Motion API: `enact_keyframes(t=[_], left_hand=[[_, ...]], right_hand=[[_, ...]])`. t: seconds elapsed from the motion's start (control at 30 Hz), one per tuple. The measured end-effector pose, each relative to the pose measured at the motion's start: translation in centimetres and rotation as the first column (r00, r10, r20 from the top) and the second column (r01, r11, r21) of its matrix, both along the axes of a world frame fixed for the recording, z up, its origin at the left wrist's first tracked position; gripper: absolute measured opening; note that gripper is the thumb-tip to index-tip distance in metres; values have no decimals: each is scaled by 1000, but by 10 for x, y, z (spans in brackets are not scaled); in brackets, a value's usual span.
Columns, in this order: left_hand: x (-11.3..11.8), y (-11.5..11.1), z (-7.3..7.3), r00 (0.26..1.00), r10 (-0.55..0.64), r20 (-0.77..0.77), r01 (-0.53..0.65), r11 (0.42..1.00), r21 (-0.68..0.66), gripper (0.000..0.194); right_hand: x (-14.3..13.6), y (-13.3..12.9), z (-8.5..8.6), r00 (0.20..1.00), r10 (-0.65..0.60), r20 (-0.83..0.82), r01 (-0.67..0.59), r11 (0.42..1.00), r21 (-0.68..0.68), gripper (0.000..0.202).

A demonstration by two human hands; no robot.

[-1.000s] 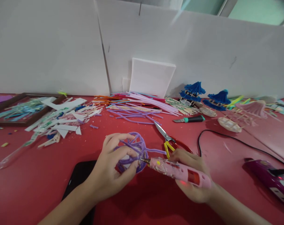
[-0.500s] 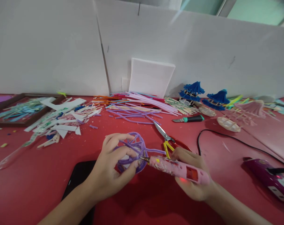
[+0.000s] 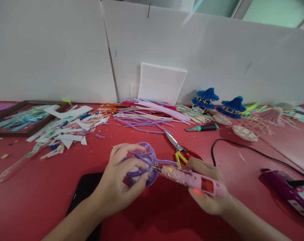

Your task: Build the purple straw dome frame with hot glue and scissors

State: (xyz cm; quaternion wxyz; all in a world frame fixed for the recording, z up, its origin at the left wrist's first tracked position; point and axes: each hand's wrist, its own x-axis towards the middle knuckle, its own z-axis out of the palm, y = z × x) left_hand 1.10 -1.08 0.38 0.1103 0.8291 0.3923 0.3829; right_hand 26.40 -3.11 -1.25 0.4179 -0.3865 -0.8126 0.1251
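Observation:
A round purple frame (image 3: pixel 152 154) of bent strips is held over the red table, with one loose strip sticking out to the right. My left hand (image 3: pixel 124 172) grips it from the left, fingertips pinching inside the ring. In my right hand (image 3: pixel 207 184) is a pink hot glue gun (image 3: pixel 187 177), a red light glowing below it. Its metal tip points left and meets the frame's right part, near my left fingertips. Red-and-yellow-handled scissors (image 3: pixel 175 143) lie open just behind my right hand.
A black phone (image 3: pixel 85 190) lies beside my left forearm. Behind are coloured strips (image 3: pixel 157 112), a cutter (image 3: pixel 204 127), blue-roofed models (image 3: pixel 232 105) and white scraps (image 3: pixel 71 137). A black cable (image 3: pixel 244 146) and a purple power strip (image 3: pixel 285 189) are right.
My right hand and the glue gun have shifted slightly right, moving the tip a little right and up on the frame. My left hand keeps its hold with almost no movement.

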Motion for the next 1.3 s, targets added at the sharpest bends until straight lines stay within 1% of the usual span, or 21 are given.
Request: enact_keyframes(t=[0.17,0.33,0.57,0.77,0.93,1.17,1.3], left_hand=[[0,1,0,1000,2,-5,-2,1000,-4,9],[0,0,0,1000,14,-22,-15,1000,-17,8],[0,0,-1,1000,7,-22,-7,1000,-1,9],[-1,0,-2,1000,9,-6,-9,1000,4,11],[-1,-1,-1,1000,7,-13,-7,1000,9,10],[0,1,-1,999,27,-26,-26,1000,10,8],[-1,2,-1,995,77,-65,-73,996,55,7]], right_hand=[[2,-1,0,999,-14,40,13,1000,8,11],[5,-1,-1,998,-46,52,47,999,-12,10],[1,-1,0,998,-54,20,54,998,19,12],[1,-1,-2,995,-81,49,77,993,86,14],[2,-1,-1,996,-81,37,78,993,91,15],[2,-3,-4,991,-104,84,92,987,129,16],[2,-3,-2,983,-123,135,103,983,151,18]])
